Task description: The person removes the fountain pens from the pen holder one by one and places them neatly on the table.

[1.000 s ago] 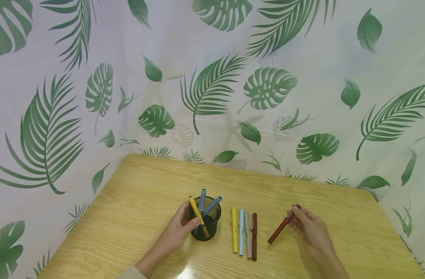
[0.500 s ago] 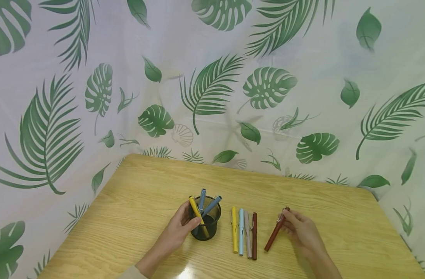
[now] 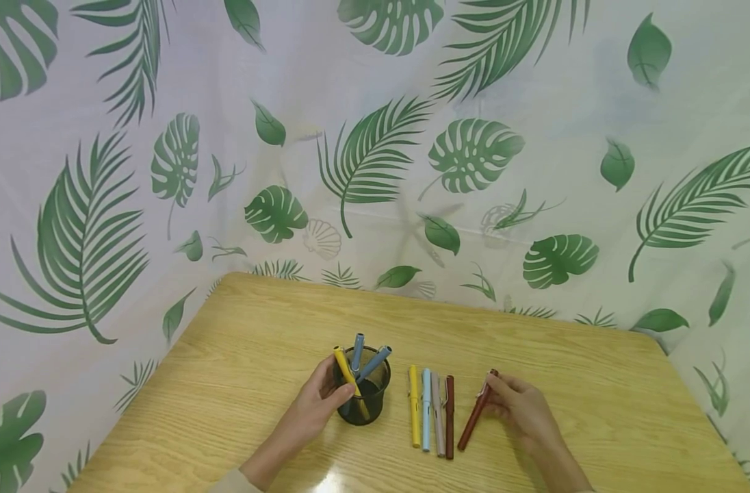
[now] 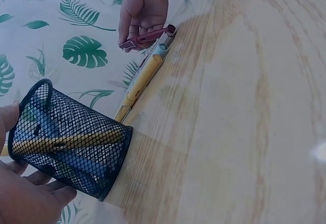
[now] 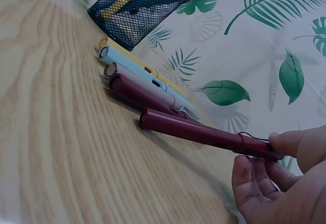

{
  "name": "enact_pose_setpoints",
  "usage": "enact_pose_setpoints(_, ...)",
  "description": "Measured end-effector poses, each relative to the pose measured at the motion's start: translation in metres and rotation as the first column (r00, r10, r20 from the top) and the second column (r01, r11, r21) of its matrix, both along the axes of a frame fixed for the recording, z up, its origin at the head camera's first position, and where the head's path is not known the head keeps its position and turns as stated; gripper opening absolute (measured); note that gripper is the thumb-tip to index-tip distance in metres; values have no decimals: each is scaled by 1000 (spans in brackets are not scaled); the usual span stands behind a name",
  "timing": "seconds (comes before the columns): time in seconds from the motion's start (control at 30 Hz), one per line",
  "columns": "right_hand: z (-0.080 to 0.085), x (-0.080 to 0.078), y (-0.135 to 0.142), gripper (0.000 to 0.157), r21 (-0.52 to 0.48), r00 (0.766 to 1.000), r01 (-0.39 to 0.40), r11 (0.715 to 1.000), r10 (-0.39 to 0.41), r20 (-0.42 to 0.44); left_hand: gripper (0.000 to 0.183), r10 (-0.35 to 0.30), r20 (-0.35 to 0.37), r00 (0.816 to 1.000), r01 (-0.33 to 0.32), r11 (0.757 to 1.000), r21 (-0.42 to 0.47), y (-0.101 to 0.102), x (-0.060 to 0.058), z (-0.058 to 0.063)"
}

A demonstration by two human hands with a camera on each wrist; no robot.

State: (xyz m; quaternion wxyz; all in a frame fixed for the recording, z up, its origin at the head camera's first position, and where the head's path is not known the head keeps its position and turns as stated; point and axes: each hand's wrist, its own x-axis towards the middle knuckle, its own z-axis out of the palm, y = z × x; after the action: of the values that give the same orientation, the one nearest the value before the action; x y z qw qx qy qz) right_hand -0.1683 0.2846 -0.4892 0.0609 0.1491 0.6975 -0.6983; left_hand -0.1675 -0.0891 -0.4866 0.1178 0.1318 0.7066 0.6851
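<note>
My left hand (image 3: pixel 316 404) grips the black mesh pen cup (image 3: pixel 370 404) from its left side, thumb at the rim. A yellow pen (image 3: pixel 344 366) and two blue pens (image 3: pixel 375 363) lean inside the cup. Between my right thumb and fingers, the right hand (image 3: pixel 523 411) pinches a dark red pen (image 5: pixel 193 131) by its clip end. That pen slants down toward the tabletop; whether its lower end touches cannot be told. Just left of it lies another dark red pen (image 3: pixel 449 424), beside a grey pen (image 3: pixel 437 418), a light blue pen (image 3: pixel 426 414) and a yellow pen (image 3: pixel 415 411).
The pens lie side by side on a wood-grain table (image 3: pixel 258 322), between the cup and my right hand. Behind and to the left of the table hangs a white cloth (image 3: pixel 375 260) printed with green leaves.
My right hand has moved left and slightly nearer with the dark red pen, bringing it close beside the row of pens. The left hand and the cup stay put.
</note>
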Motion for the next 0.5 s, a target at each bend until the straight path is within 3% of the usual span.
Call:
enact_pose_setpoints(0.23, -4, -3, -8, 44, 152, 1000, 9, 988, -9, 3, 77, -7, -1, 1000, 7, 1000, -6, 0, -1, -1)
enact_pose_setpoints(0.5, -4, -4, -17, 46, 251, 1000, 10, 968, -6, -15, 80, -1, 1, 1000, 1, 999, -36, 0, -2, -5)
